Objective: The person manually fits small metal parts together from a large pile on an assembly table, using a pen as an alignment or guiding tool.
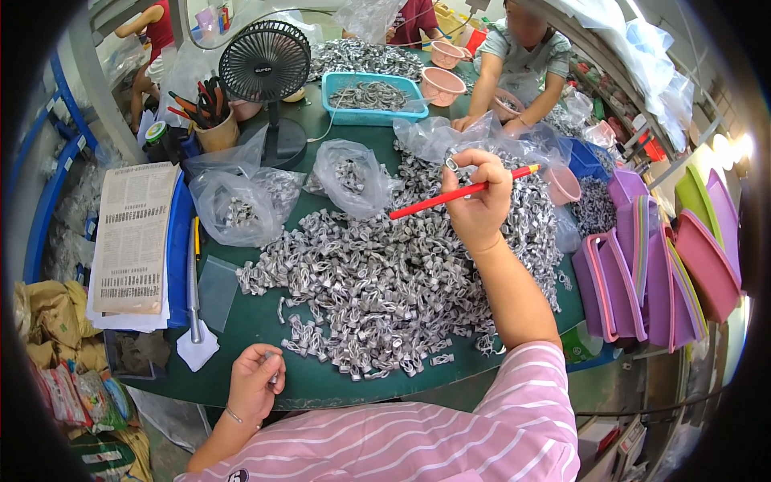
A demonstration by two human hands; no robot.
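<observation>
My right hand point(482, 197) is raised over a large heap of small grey metal parts point(377, 281), loop-shaped with a blockish end. Across its fingers lies a red pen point(438, 200), and the thumb and forefinger pinch one metal part point(452, 164). Low at the table's near edge, my left hand point(255, 376) is closed on another small metal part point(274, 369), mostly hidden by the fingers. Left of the heap, clear plastic bags point(234, 210) hold more parts.
A black fan point(265, 71) and a blue basket point(376, 112) of metal parts stand at the back. Printed sheets point(136, 241) lie on a blue tray at left. Purple and pink bins point(630, 281) line the right edge. Across the table, another person's hands point(482, 112) work near a pink bowl.
</observation>
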